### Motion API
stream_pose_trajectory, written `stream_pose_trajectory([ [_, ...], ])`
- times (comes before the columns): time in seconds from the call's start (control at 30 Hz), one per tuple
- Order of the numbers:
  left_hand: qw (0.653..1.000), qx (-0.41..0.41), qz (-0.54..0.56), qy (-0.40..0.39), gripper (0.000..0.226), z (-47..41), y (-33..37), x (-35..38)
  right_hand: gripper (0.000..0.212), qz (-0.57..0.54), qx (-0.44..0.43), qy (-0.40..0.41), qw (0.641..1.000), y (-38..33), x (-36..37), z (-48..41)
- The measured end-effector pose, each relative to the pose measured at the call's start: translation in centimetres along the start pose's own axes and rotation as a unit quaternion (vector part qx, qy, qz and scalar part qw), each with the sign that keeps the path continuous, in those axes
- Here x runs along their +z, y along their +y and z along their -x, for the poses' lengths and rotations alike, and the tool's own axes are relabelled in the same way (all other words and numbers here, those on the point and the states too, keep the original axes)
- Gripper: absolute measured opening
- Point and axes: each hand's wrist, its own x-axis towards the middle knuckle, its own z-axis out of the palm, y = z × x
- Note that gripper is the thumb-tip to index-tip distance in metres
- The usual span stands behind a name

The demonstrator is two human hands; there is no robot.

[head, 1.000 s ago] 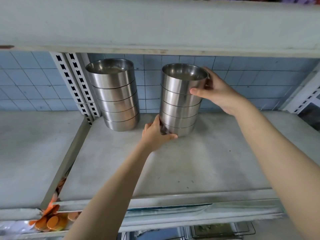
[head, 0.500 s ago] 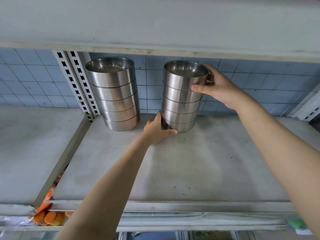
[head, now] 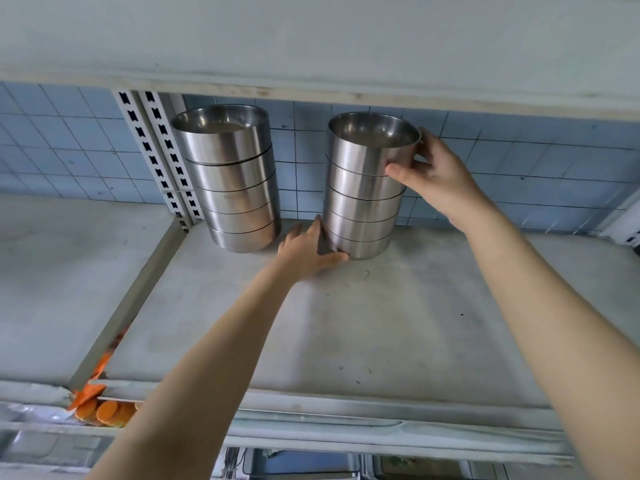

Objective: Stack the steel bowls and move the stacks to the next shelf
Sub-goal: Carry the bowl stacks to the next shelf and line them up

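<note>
Two stacks of several steel bowls stand on the grey shelf (head: 363, 323), near the tiled back wall. The left stack (head: 232, 181) stands alone beside the slotted upright. The right stack (head: 363, 192) is held by both hands. My left hand (head: 308, 251) grips its bottom bowl from the left, thumb across the front. My right hand (head: 433, 171) grips the top bowl at its right side, thumb on the front wall, fingers behind the rim. The stack's base touches the shelf.
A slotted white upright (head: 159, 161) divides this shelf from the neighbouring grey shelf (head: 62, 271) on the left. A shelf board (head: 311, 43) hangs low overhead. Orange items (head: 100, 410) lie below, seen through the gap at the lower left.
The right stack has moved back toward the wall, now standing level with the left stack. Both hands have kept their grip on it.
</note>
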Motion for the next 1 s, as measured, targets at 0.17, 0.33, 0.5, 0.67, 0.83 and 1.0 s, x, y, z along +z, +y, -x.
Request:
stream_pose_trajectory([
  [0.17,0.993,0.069,0.017,0.089,0.079,5.9,-1.0,0.5,0.053,-0.041,0.042,0.173,0.983,1.9,3.0,7.0],
  [0.33,0.975,0.1,0.098,0.173,0.048,14.6,-5.1,-1.4,0.029,-0.073,0.039,0.17,0.982,2.8,8.6,13.6],
  [0.5,0.973,0.035,0.097,0.207,0.048,22.4,-11.6,-5.3,0.04,-0.018,0.012,0.075,0.997,-0.3,16.1,15.7],
  [0.67,0.959,-0.021,0.089,0.268,0.05,31.0,-21.4,-10.6,0.053,-0.02,-0.034,0.012,0.999,-6.4,27.1,17.6],
  [0.83,0.925,-0.108,0.093,0.353,0.05,40.5,-31.3,-15.8,0.059,-0.042,-0.102,-0.065,0.992,-13.0,39.7,19.5],
  [1.0,0.891,-0.169,0.107,0.408,0.052,47.8,-38.0,-19.5,0.065,-0.073,-0.158,-0.135,0.975,-19.3,50.6,20.4],
])
